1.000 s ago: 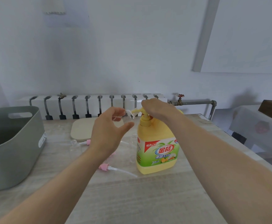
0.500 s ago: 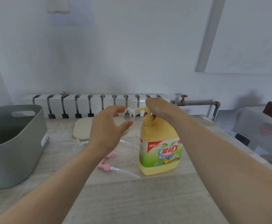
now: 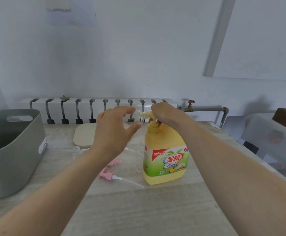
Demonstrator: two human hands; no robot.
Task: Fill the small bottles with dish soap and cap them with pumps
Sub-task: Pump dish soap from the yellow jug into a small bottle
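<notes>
Within left grip (image 3: 113,133), small bottle (image 3: 139,116).

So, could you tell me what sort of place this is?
Likely a plain domestic room, perhaps a utility room: a white radiator and a pipe valve along the wall, and a grey tub and dish soap bottle on a pale table.

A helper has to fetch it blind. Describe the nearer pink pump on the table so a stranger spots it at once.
Find the yellow dish soap bottle standing on the table. Left of its base lies a pink pump, nearest the viewer. Unlike the second pink pump beyond it, partly hidden by the left forearm, this one shows whole, its clear tube trailing toward the bottle's base.
</notes>
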